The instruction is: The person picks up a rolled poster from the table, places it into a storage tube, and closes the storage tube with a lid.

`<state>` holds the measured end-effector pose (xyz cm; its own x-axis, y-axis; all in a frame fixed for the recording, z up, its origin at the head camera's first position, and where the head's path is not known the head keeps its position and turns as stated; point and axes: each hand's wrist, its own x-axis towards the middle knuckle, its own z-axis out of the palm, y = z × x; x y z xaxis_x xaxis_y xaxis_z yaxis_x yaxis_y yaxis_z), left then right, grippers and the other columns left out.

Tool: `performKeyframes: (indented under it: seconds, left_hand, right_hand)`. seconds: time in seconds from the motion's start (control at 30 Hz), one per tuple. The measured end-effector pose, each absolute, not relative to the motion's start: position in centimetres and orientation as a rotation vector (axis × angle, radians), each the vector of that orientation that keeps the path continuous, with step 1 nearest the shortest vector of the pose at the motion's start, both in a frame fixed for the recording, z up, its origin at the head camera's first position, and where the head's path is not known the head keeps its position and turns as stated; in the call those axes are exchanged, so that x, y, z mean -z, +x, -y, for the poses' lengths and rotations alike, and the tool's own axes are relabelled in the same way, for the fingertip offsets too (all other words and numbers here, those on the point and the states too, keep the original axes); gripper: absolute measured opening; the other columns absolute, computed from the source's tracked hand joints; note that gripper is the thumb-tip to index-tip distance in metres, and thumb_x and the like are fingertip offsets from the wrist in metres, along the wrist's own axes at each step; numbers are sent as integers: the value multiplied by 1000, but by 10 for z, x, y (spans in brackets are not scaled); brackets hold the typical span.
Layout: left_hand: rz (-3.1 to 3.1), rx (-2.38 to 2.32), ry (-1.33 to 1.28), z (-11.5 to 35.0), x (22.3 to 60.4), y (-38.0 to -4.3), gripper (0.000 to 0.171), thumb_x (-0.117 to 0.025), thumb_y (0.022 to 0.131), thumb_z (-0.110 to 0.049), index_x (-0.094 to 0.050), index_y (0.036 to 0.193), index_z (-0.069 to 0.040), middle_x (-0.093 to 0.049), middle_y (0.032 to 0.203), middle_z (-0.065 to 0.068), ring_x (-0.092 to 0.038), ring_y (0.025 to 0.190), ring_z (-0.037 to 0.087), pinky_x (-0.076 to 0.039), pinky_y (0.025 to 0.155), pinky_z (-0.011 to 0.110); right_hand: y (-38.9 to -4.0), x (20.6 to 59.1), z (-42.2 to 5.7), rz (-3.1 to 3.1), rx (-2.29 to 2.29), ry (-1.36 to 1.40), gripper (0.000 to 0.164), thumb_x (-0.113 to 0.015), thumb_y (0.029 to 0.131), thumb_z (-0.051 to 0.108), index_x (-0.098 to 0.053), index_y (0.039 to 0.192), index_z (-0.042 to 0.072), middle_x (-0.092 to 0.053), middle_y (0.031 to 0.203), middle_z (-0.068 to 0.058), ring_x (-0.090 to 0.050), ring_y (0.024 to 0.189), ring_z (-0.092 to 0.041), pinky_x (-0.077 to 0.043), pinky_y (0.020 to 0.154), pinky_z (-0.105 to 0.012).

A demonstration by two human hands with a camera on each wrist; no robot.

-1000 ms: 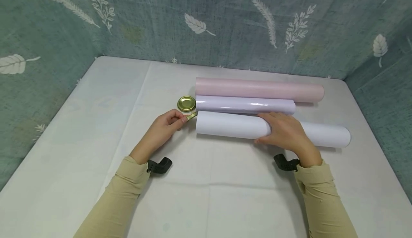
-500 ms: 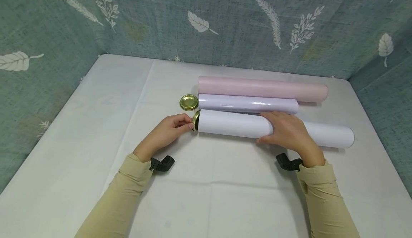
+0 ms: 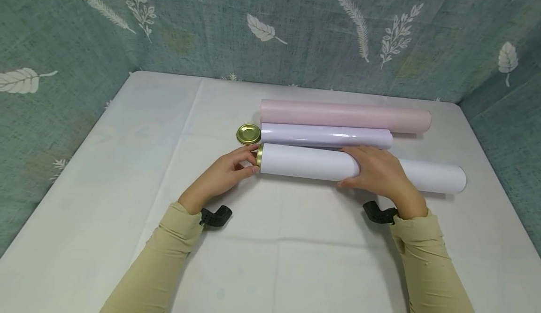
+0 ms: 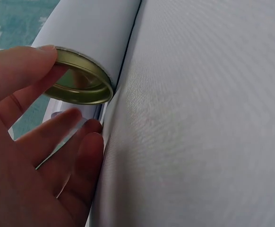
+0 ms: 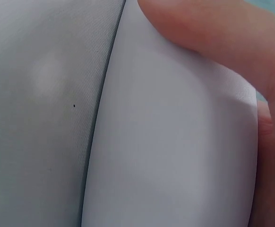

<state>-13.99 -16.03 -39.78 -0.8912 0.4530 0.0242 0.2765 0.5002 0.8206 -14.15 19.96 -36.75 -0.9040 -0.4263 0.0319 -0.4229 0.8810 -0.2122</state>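
Observation:
In the head view a white tube (image 3: 302, 161) lies crosswise on the table, with a gold metal lid (image 3: 259, 158) at its left end. My left hand (image 3: 228, 172) holds the lid there with thumb and fingertips. The left wrist view shows the lid's rim (image 4: 97, 71) flush against the tube's end, one digit on its edge and the other fingers spread loosely below. My right hand (image 3: 374, 172) grips the tube right of its middle, thumb on the near side and fingers over the far side. Close up in the right wrist view, the tube (image 5: 170, 132) looks plain and smooth.
Behind the white tube lie a shorter glossy lilac tube (image 3: 325, 136) and a pink tube (image 3: 342, 115), roughly parallel. A second gold lid (image 3: 248, 134) rests flat by the lilac tube's left end. Patterned green cloth (image 3: 296, 31) stands around the white-covered table (image 3: 274, 266).
The left hand has brought the lid rightward, turned it to face the white tube's left end and set it against that end. The right hand has kept its grip on the tube.

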Motion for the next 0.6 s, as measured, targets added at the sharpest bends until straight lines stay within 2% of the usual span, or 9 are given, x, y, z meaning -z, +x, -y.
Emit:
performKeyframes:
  seconds: [0.23, 0.33, 0.43, 0.6]
  left_hand:
    - [-2539, -1312, 577, 159, 398, -139, 12, -57, 86, -39, -58, 86, -27, -39, 133, -17, -42, 113, 8, -38, 85, 31]
    - [-2531, -1323, 570, 160, 398, -139, 16, -56, 86, -42, -58, 87, -26, -45, 127, -14, -46, 104, 11, -38, 81, 33]
    - [-2503, -1337, 565, 161, 398, -139, 19, -54, 86, -43, -58, 90, -25, -52, 115, -8, -47, 91, 17, -38, 74, 35]
    - [-2385, -1386, 563, 165, 397, -139, 17, -56, 87, -36, -58, 93, -19, -45, 127, -5, -45, 110, 14, -37, 87, 34]
  right_hand:
    - [-139, 367, -199, -3032, 322, -680, 83, -76, 56, 56, -49, 125, 21, -54, 118, -6, -48, 107, -27, -36, 84, -49]
    - [-139, 367, -198, -3030, 323, -689, 83, -76, 54, 56, -49, 125, 21, -54, 117, -5, -49, 106, -27, -37, 82, -49]
    - [-139, 366, -196, -3024, 326, -698, 83, -76, 54, 57, -50, 124, 21, -55, 117, -4, -50, 105, -27, -38, 80, -49]
    - [-139, 365, -196, -2990, 326, -725, 84, -76, 54, 58, -50, 125, 21, -54, 118, -5, -49, 106, -28, -40, 78, -49]
